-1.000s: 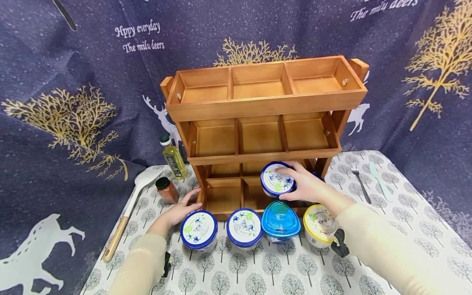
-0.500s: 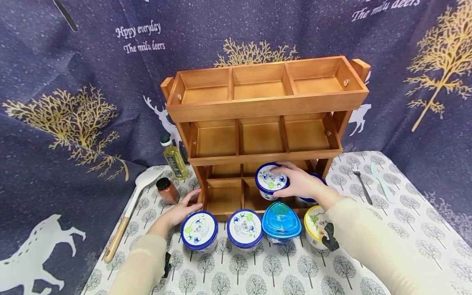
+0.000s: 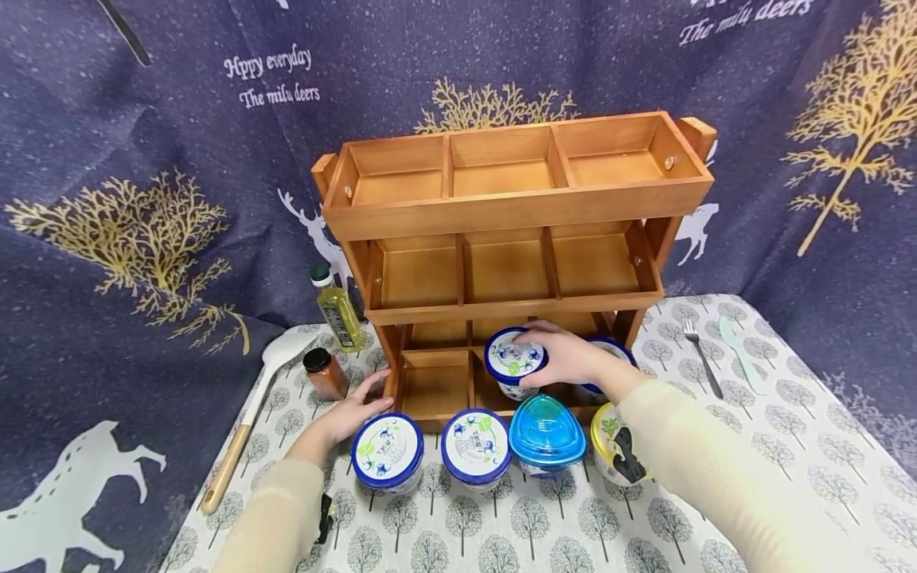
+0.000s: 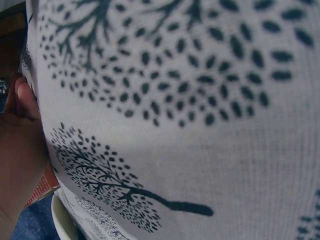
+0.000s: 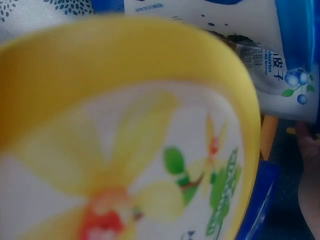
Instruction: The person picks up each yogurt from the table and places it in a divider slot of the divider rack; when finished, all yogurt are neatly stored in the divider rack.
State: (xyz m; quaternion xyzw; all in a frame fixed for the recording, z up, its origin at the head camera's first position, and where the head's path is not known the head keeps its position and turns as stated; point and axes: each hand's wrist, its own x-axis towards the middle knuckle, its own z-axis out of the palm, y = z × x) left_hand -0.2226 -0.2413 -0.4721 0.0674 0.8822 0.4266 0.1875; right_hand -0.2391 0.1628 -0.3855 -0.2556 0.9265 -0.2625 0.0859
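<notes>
In the head view my right hand (image 3: 569, 358) grips a blue-lidded tub with blueberry prints (image 3: 512, 356), thumb in front and fingers over its lid. The tub is tilted a little over the middle compartment of the wooden rack's lowest shelf (image 3: 433, 386). Another blue-lidded tub (image 3: 607, 350) sits in the right compartment, partly hidden by that hand. My left hand (image 3: 351, 414) touches the rack's lower left side with its fingers extended. Close to the right wrist camera is a yellow-lidded tub (image 5: 150, 145), also seen below my right sleeve in the head view.
Along the rack's front stand two blue-lidded tubs (image 3: 388, 451) and a tub with a clear-blue lid (image 3: 547, 431). At left are an oil bottle (image 3: 339, 314), a dark-lidded jar (image 3: 325, 374) and a long-handled spatula (image 3: 254, 406). A fork (image 3: 700, 356) and a pale-green knife (image 3: 741, 354) lie right.
My right hand has moved the blue-lidded tub leftward and slightly down, from near the right compartment to over the middle one. The tub in the right compartment shows more. My left hand stays put.
</notes>
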